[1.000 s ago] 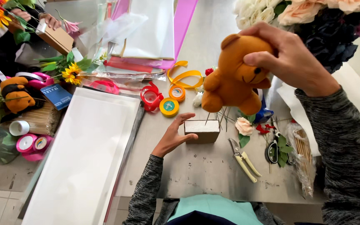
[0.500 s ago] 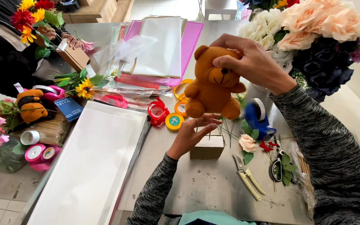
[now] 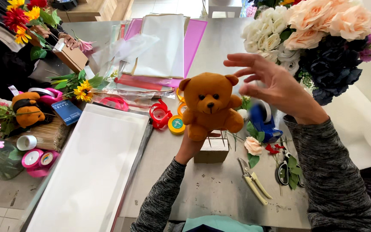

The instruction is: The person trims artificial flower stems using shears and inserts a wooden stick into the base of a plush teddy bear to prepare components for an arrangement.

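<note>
Your left hand (image 3: 190,148) holds the brown teddy bear (image 3: 210,105) from below; its fingers are closed on the bear's underside and mostly hidden behind the toy, which sits upright above them and faces you. Your right hand (image 3: 271,83) hovers beside the bear's head with its fingers (image 3: 242,60) spread wide and holding nothing, just apart from the bear's ear.

Directly under your left fingers a small cardboard box (image 3: 211,151) stands on the grey surface (image 3: 220,193), with thin wire stems poking up from it. Just below your right fingers sits a blue tape dispenser (image 3: 263,122), and near it lies a peach rose head (image 3: 253,145). Further toward you from that hand lie cream-handled cutters (image 3: 254,184) and black scissors (image 3: 283,172). To the left of your left fingers are a red ribbon coil (image 3: 159,115) and a small yellow-rimmed tape roll (image 3: 177,124), then a long white paper sheet (image 3: 91,172). Beyond your right fingers rises a bouquet (image 3: 318,38) of cream, peach and dark flowers. Far left of both hands, a second small bear (image 3: 28,109) lies beside a bundle of sticks, and another person's hand (image 3: 69,41) touches a brown box (image 3: 74,58).
</note>
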